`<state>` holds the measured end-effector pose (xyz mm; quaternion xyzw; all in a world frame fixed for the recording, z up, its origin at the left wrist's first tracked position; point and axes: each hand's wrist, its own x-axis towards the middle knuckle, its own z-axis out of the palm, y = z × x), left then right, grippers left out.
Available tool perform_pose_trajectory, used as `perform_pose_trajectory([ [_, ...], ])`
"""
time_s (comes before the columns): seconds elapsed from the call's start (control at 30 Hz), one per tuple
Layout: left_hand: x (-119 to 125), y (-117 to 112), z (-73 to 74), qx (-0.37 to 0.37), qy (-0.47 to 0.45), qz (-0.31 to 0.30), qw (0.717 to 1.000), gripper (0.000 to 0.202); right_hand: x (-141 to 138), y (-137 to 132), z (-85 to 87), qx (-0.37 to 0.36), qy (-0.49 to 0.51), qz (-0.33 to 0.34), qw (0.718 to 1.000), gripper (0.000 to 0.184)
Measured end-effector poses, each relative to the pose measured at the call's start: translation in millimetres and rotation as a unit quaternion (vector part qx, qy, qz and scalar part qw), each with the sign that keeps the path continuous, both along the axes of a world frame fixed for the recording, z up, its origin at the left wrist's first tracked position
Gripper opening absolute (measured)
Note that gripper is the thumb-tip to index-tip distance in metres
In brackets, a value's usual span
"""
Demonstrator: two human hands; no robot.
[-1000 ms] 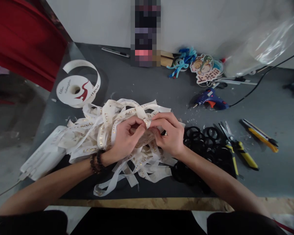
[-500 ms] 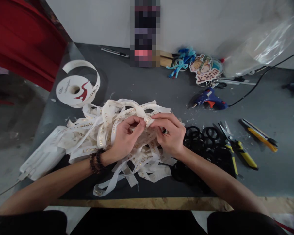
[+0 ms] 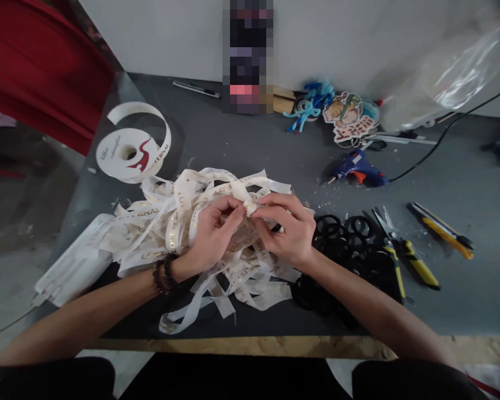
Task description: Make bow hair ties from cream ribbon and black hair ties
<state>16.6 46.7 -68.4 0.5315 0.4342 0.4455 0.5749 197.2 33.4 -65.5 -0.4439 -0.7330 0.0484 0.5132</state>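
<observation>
Between my two hands is a small folded piece of white ribbon (image 3: 250, 208) with gold print. My left hand (image 3: 217, 229) pinches its left side between thumb and index finger. From the right, my right hand (image 3: 289, 229) grips it with thumb and fingertips. Both hands are held above a loose heap of cut ribbon strips (image 3: 173, 233), white with gold lettering. Fingers hide part of the folded piece. Just right of my right hand lies a pile of black ring-shaped bands (image 3: 360, 250).
A ribbon spool (image 3: 127, 154) stands at the left, near a white box-like object (image 3: 75, 261) with a cable. At the right lie yellow-handled scissors (image 3: 404, 250), a yellow utility knife (image 3: 441, 229) and a blue glue gun (image 3: 358, 169). Farther back are a slim cutter (image 3: 196, 89) and blue bows (image 3: 306, 108).
The folded ribbon between my fingertips looks smaller and more tightly bunched. My right thumb has shifted up and left toward it. My left hand has hardly moved.
</observation>
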Motion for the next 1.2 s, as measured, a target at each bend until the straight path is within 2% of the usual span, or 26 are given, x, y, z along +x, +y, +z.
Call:
perform_pose_trajectory([
  [0.17,1,0,-0.6,-0.025,-0.033,-0.002,0.999,0.027,0,-1,-3.5,-0.023,0.020,-0.007,1.000,0.023],
  [0.33,1,0,0.6,-0.036,-0.033,0.005,0.999,0.031,2,-1,-7.4,0.007,0.010,-0.032,0.999,0.033],
  [0.5,2,-1,-0.1,-0.014,0.015,0.015,1.000,0.029,1,0,2.3,-0.096,0.042,0.016,0.994,0.011],
  [0.57,3,-2,-0.7,-0.011,0.020,0.016,1.000,0.028,1,1,4.0,-0.106,0.045,0.031,0.993,0.006],
  [0.63,3,-4,-0.7,-0.007,0.025,0.020,0.999,0.027,2,2,2.7,-0.099,0.025,0.023,0.995,0.010],
  [0.7,2,-6,0.2,0.032,0.049,0.021,0.998,0.024,3,2,0.0,-0.097,-0.005,-0.001,0.995,0.016],
  [0.83,-1,-11,1.6,0.213,0.129,0.020,0.968,0.013,6,-1,-0.1,-0.097,0.024,-0.035,0.994,0.017],
  [0.87,-2,-11,1.4,0.223,0.140,0.023,0.964,0.012,7,-2,1.4,-0.096,0.038,-0.031,0.994,0.020],
  [1.0,-2,-9,0.8,0.182,0.153,0.020,0.971,0.011,6,-4,7.7,-0.098,0.028,0.013,0.995,0.039],
  [1.07,-2,-9,1.7,0.226,0.171,0.009,0.959,0.009,5,-4,8.6,-0.088,0.007,0.017,0.996,0.035],
  [1.2,-1,-10,4.2,0.316,0.205,0.017,0.926,0.004,5,-4,7.2,-0.081,0.034,-0.003,0.996,0.008],
])
